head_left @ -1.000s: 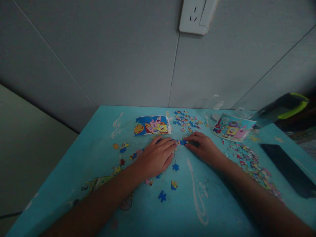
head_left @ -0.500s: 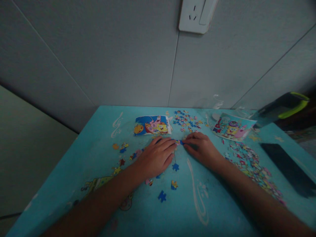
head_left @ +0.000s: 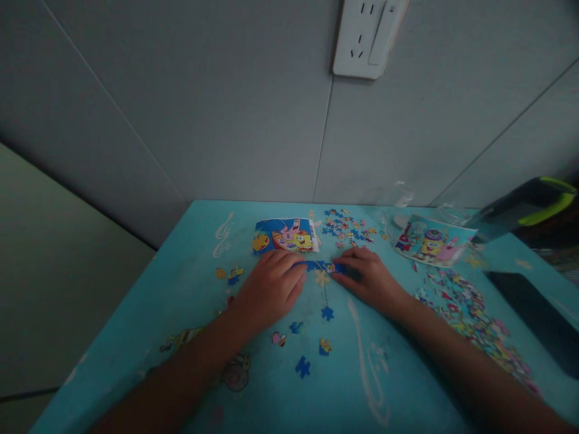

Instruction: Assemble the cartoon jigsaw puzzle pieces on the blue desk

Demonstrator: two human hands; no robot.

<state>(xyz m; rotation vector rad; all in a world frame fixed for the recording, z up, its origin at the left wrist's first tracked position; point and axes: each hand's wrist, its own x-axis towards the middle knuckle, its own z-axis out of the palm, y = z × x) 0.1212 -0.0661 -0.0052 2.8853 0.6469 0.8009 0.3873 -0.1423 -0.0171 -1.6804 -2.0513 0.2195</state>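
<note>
A short strip of joined blue puzzle pieces (head_left: 315, 265) lies on the table between my hands. My left hand (head_left: 272, 284) has its curled fingers at the strip's left end. At the other end, my right hand (head_left: 364, 274) pinches the strip between thumb and fingers; the fingertips partly cover it. Loose pieces lie nearer to me: a blue piece (head_left: 327, 313), a yellow-and-blue piece (head_left: 324, 346), another blue piece (head_left: 303, 367) and a pink one (head_left: 278, 339). Just beyond my left hand lies a picture card (head_left: 284, 235) with cartoon figures on blue.
Small puzzle pieces (head_left: 346, 226) are scattered at the back. A larger heap (head_left: 470, 313) spreads beside my right forearm. A second picture card (head_left: 434, 241), a dark flat object (head_left: 534, 316) and a dark bottle-like object with a yellow-green edge (head_left: 525, 205) are on the right.
My left hand has drawn back a little to the left, so more of the blue strip shows. My right hand stays at its right end. The view has tilted slightly upward.
</note>
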